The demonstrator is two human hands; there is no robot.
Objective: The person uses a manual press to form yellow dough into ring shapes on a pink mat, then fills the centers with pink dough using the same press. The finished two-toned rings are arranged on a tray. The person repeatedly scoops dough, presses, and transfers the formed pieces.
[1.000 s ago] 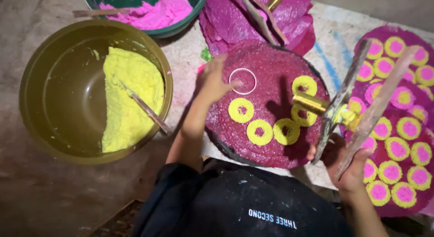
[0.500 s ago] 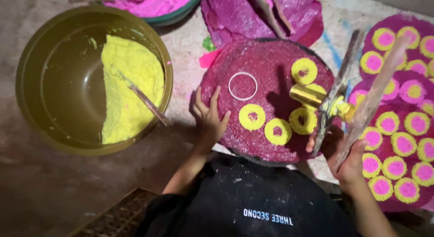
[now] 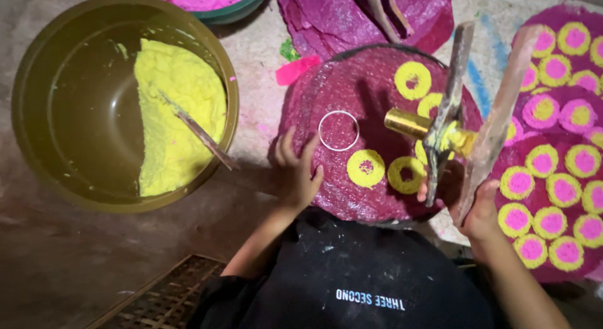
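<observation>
On the round magenta disc (image 3: 352, 103), 4 yellow rings (image 3: 366, 167) show.

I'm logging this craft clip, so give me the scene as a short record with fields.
Left hand: left hand lies flat on the edge of the round maroon sheet, empty.
Right hand: right hand grips two flat wooden sticks with a small brass tube between them.
On the sheet: yellow paste rings and a thin metal ring.
Beside it: olive bowl of yellow paste.
</observation>
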